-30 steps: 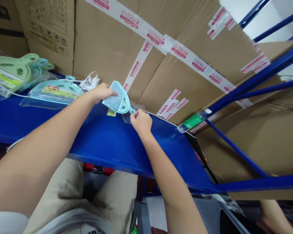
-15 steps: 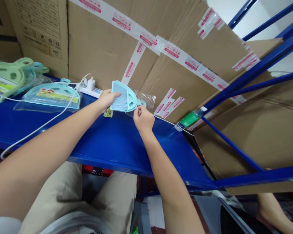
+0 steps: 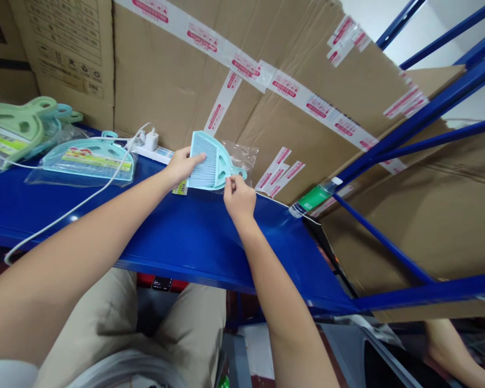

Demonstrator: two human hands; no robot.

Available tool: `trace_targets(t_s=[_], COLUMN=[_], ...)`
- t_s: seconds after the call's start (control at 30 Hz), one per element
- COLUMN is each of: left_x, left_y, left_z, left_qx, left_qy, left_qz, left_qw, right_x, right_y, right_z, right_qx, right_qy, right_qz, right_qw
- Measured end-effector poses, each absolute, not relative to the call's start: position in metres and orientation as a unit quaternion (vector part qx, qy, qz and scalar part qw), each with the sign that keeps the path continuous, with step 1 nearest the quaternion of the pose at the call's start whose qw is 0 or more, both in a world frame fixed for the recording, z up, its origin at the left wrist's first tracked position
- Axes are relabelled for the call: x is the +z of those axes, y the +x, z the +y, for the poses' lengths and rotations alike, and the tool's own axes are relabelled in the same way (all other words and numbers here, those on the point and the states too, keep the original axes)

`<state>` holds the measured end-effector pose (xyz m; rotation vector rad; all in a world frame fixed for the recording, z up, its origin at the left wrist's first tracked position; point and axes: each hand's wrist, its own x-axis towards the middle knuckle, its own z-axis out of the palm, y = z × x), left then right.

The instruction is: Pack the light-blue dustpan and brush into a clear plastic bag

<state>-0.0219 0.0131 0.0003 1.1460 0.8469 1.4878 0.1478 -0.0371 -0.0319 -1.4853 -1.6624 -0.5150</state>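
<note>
A light-blue dustpan-and-brush set (image 3: 221,168), bristles facing left, is held up above the blue shelf (image 3: 178,226). My left hand (image 3: 184,166) is closed on its wide left edge, thumb over the bristles. At the handle end, my right hand (image 3: 239,195) pinches the lower rim with bent fingertips; whether something small is between them I cannot tell. Behind the set lies a crumpled clear plastic bag (image 3: 242,155). A yellow-green label card (image 3: 181,188) shows just below my left hand.
Bagged dustpan sets, one blue (image 3: 89,159) and one green (image 3: 24,121), lie at left beside a white cable (image 3: 101,186) and power strip (image 3: 156,154). Large cardboard boxes (image 3: 165,81) stand behind. A green-labelled bottle (image 3: 316,198) leans at right near blue rack bars (image 3: 382,231). Another person's arm (image 3: 448,345) shows lower right.
The dustpan set has shifted slightly right and turned a little, with its bristles facing me more. Both hands remain on it, and the left hand has moved right with it.
</note>
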Motion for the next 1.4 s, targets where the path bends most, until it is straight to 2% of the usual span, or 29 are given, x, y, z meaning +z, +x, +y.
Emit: trace_targets(t_s=[0.2,0.43,0.6,0.7,0.8,0.9,1.4], left_x=[-0.002,-0.007,-0.007,-0.006,-0.006,-0.007,-0.003], left_y=[-0.023,-0.024,-0.026,-0.027,-0.028,-0.027,-0.025], left_z=[0.016,0.020,0.022,0.022,0.022,0.022,0.014], left_qx=[0.607,0.618,0.615,0.604,0.591,0.579,0.567], left_qy=[0.469,0.477,0.487,0.499,0.514,0.529,0.510], left_qz=[0.327,0.319,0.317,0.311,0.308,0.308,0.332], left_qw=[0.551,0.538,0.533,0.538,0.540,0.538,0.555], right_x=[-0.030,-0.028,-0.009,-0.003,-0.005,-0.010,-0.006], right_y=[0.149,0.141,0.183,0.214,0.229,0.231,0.228], right_z=[-0.041,-0.045,-0.036,-0.024,-0.015,-0.013,-0.023], right_qx=[-0.157,-0.072,-0.076,0.020,0.195,0.280,0.382], right_qy=[-0.549,-0.522,-0.552,-0.585,-0.567,-0.522,-0.504], right_qz=[-0.686,-0.699,-0.577,-0.491,-0.476,-0.494,-0.510], right_qw=[0.451,0.482,0.597,0.646,0.644,0.636,0.583])
